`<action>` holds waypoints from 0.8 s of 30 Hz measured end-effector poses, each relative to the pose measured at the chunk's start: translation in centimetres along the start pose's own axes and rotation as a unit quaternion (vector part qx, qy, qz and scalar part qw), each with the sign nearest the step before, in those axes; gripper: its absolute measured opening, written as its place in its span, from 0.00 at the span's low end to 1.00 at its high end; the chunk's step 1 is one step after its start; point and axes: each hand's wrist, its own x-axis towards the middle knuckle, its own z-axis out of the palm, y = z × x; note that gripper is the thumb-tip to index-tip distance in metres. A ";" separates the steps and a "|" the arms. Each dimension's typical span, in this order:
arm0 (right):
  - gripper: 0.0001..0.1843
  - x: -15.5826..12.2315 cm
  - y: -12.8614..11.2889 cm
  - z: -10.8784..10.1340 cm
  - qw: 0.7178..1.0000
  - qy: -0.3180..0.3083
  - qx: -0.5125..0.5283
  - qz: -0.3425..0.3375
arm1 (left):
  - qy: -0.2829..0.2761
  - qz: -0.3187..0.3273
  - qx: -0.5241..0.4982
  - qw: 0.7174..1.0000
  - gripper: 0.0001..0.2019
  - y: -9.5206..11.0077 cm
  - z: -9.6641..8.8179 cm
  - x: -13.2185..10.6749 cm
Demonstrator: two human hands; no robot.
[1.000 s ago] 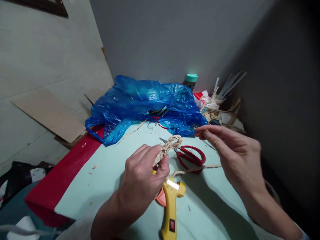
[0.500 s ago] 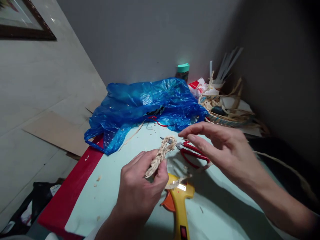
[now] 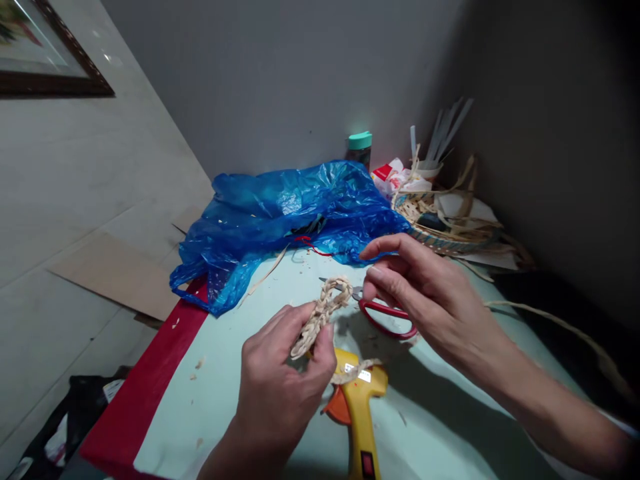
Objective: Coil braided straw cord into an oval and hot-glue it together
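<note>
My left hand (image 3: 283, 373) is closed round a pale braided straw cord (image 3: 320, 315), whose looped end sticks up past my thumb. The cord's loose tail (image 3: 356, 370) trails across a yellow glue gun (image 3: 359, 413) lying on the light green table (image 3: 240, 313). My right hand (image 3: 425, 297) hovers just right of the loop, its fingers stretched out toward it and holding nothing. Red-handled scissors (image 3: 387, 317) lie under my right hand, partly hidden by it.
A crumpled blue plastic bag (image 3: 290, 213) lies across the back of the table. At the back right are a woven basket (image 3: 445, 230) with straw strips, a cup of flat sticks (image 3: 430, 167) and a teal-capped bottle (image 3: 360, 148). A red strip (image 3: 150, 393) edges the table's left side.
My right hand has moved left and down toward the braid's loop. The left hand kept its hold on the braid. The camera tilted, showing more of the basket.
</note>
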 end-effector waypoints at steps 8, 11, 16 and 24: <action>0.13 0.0 0.6 -0.3 0.997 -0.045 -0.005 -0.069 | 0.032 0.111 0.109 0.987 0.06 -0.1 0.3 -0.2; 0.20 0.1 0.8 -0.4 0.994 -0.045 -0.005 -0.104 | 0.029 0.102 0.096 0.990 0.06 -0.4 0.4 -0.5; 0.09 0.0 0.1 0.0 0.997 -0.009 0.079 -0.001 | 0.024 0.095 0.083 0.992 0.06 -0.7 0.7 -0.6; 0.12 -0.8 -1.4 0.8 0.998 -0.059 0.004 -0.008 | -0.023 0.106 0.114 0.988 0.08 -0.6 0.7 -0.5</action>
